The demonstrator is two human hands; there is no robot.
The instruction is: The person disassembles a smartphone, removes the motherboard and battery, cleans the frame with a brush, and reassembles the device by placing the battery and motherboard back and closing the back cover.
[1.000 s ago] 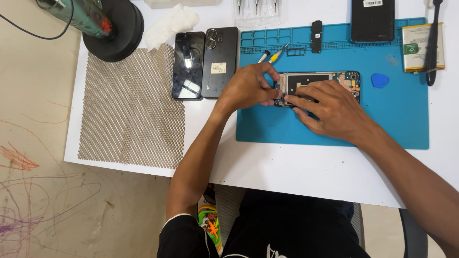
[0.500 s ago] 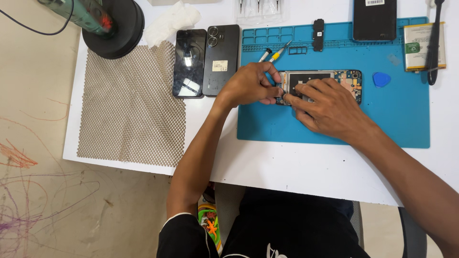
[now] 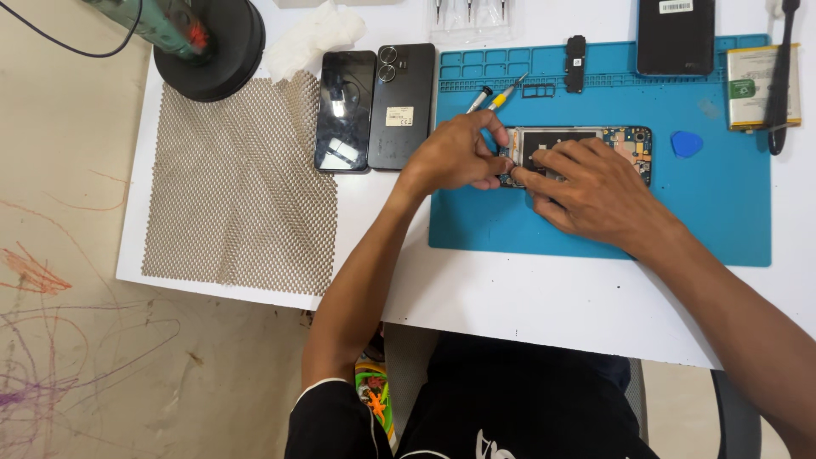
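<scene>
Basically, white bench [image 3: 527,297] carries a brown mesh mat [image 3: 238,183] at 9 o'clock and a blue work mat [image 3: 612,229] at 3. Two dark phones [image 3: 374,106] lie btwn them. The opened phone [image 3: 625,140], circuit side up, sits on the blue mat's upper middle. Left hand [image 3: 455,153] at its 9 o'clock end, fingers pressed together, pinching its edge; right hand [image 3: 591,191] lies over its lower part w/ fingers pressed on it. Blue pick [image 3: 687,143] at 3 o'clock.

Blue mat [image 3: 595,229], tan mesh sheet [image 3: 238,187]
</scene>
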